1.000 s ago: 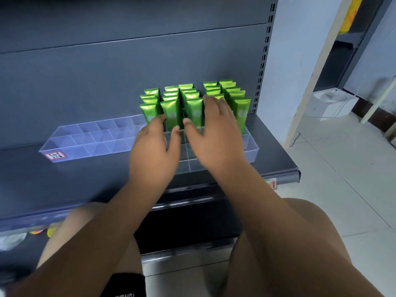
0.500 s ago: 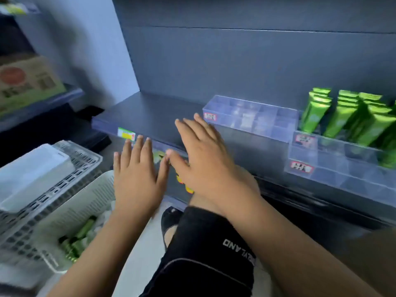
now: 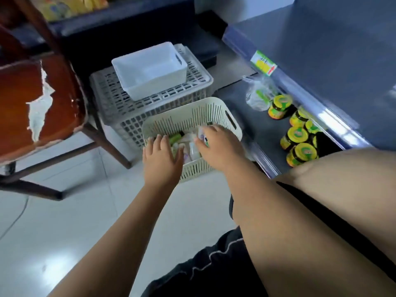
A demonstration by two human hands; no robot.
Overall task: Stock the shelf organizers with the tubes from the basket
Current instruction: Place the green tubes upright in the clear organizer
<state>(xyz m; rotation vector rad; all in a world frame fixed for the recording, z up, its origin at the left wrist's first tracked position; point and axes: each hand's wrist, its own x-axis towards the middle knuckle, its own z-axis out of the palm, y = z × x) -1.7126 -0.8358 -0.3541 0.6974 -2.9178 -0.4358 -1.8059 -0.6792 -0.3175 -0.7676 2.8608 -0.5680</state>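
right hand [image 3: 218, 144]: thumb and fingers pinch 1 white tube [image 3: 202, 135] inside the cream basket [image 3: 214, 108]. left hand [image 3: 162, 161]: fingers straight and spread, holding nothing, over the loose tubes [image 3: 189, 151]; 1 green tube [image 3: 175, 138] just past its fingertips. basket: on the floor, just in front of a grey crate [image 3: 120, 103] carrying 1 white bin [image 3: 150, 69]. yellow-lidded jars [image 3: 297, 136]: low shelf, right.

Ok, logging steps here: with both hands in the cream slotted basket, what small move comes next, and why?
Probably the left hand closes on the green plastic tube lying just ahead of it; the right hand pinches a white tube.
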